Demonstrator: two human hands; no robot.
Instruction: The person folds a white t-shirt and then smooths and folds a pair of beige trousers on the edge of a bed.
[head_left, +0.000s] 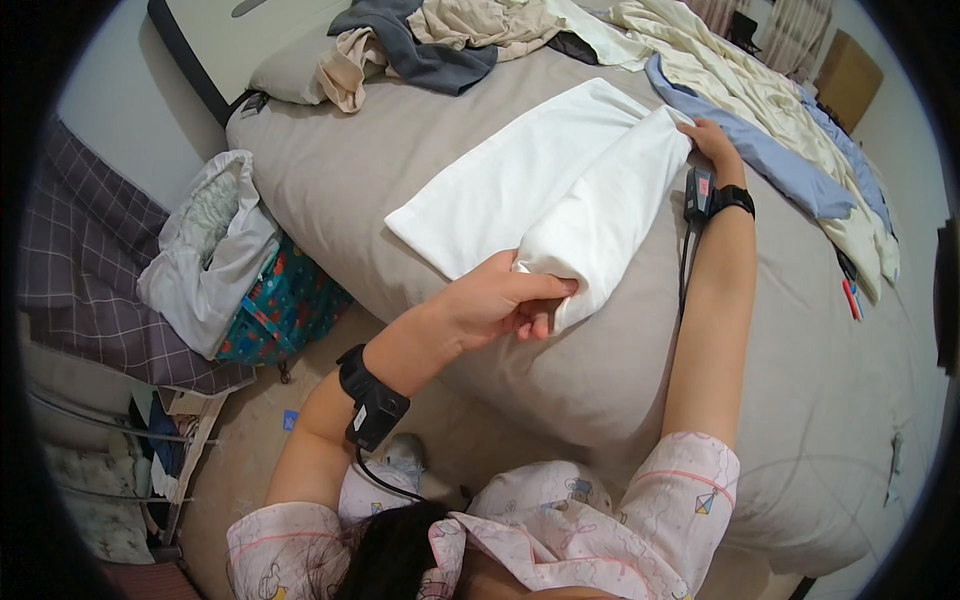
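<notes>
A white cloth (517, 172) lies on the grey-beige sheet of a bed (337, 165), with one side folded over the rest. My left hand (517, 296) pinches the near end of the folded part between thumb and fingers, slightly past the mattress edge. At the far end of the same fold, my right hand (709, 139) grips the corner. Between my hands the folded layer runs slanting up to the right. The flat part spreads out to the left of it. Each wrist wears a black strap with a small cabled device.
Dark grey and beige clothes (450, 45) lie by a pillow (289, 71) near the headboard. Cream and blue bedding (757, 142) heaps on the right, with pens (853, 298) nearby. A teal patterned bag (277, 300) holding white fabric stands left of the bed, near a rack (112, 420).
</notes>
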